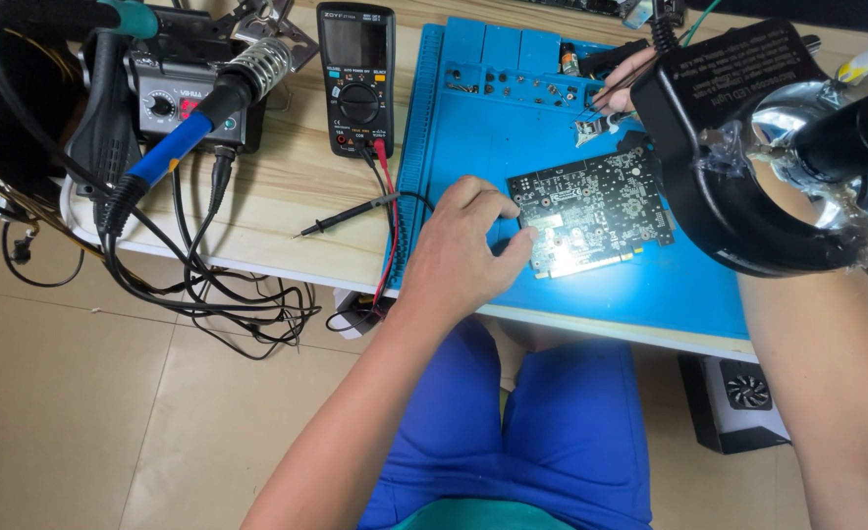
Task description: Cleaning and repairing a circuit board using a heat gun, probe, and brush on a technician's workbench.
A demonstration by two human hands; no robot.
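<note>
Blue silicone work mat (591, 294) covers the right part of a pale wooden desk (287, 186); dark green circuit board (591, 211) lies flat on the mat, near its middle, lit bright along its lower edge; left hand (459, 245) rests palm down on the mat, fingers loosely curled, fingertips touching the board's left edge and pinning it, nothing gripped; right hand (625, 83) sits at the far side of the mat above the board, mostly hidden behind a black ring magnifier lamp (738, 167); its fingers look pressed together around thin tweezers (606, 103) whose tips point down to a small part just beyond the board's top edge; exact grip hard to see, partly blocked; right forearm runs down the right side of the view under the lamp.

Mat's upper rim has moulded compartments with small screws and bits; ruler strip along its left edge; black multimeter (357, 79) stands on the desk just left of the mat, red and black leads coming out of it; one black probe (346, 214) lies on the wood between the meter and the left hand, apart from the hand; soldering iron (189, 132) with blue grip in a coil holder, soldering station (174, 93) behind it, far left; tangle of black cables (228, 294) hangs off the desk edge to the tiled floor; person seated, blue shorts (532, 432) under the desk edge.
</note>
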